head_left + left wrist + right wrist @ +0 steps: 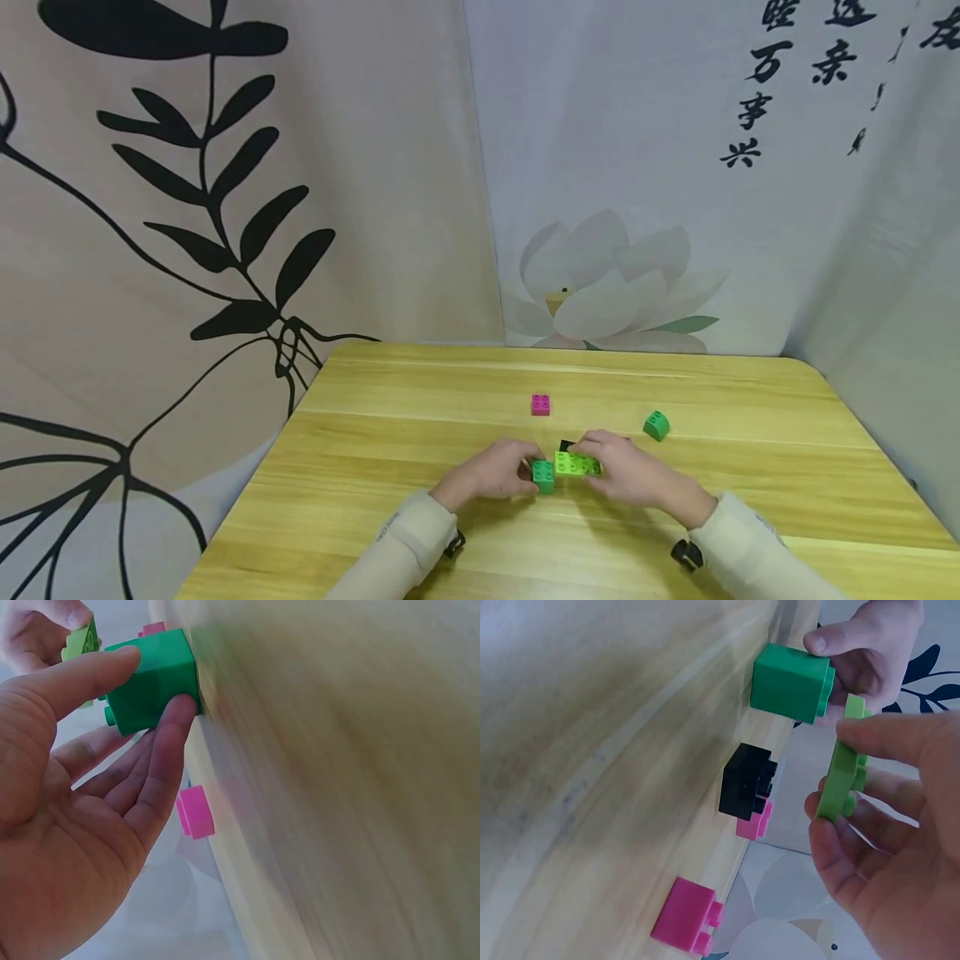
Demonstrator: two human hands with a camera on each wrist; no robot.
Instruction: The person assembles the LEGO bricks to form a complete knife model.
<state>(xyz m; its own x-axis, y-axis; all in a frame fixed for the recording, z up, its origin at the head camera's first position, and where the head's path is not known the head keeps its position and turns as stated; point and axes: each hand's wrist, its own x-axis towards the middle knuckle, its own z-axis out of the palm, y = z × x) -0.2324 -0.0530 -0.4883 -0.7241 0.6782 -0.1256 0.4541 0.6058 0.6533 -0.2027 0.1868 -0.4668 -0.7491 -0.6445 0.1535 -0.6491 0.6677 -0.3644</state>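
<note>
My left hand (501, 469) pinches a green building block (154, 679) between thumb and fingers, its underside right at the tabletop and its studs facing up. A flat lime-green brick (843, 765) is in my right hand (626, 469), gripped at its ends by thumb and fingers and raised above the table. In the head view the lime brick is just right of the green block. Below and behind it stands a black brick (746, 780), partly covered by the lime brick and right hand in the head view.
A pink brick (541, 405) stands farther back on the wooden table (420, 392). Off to the right lies a green brick with a curved side (656, 425). Another magenta brick (686, 913) shows in the right wrist view. Printed cloth (405, 208) hangs behind the table.
</note>
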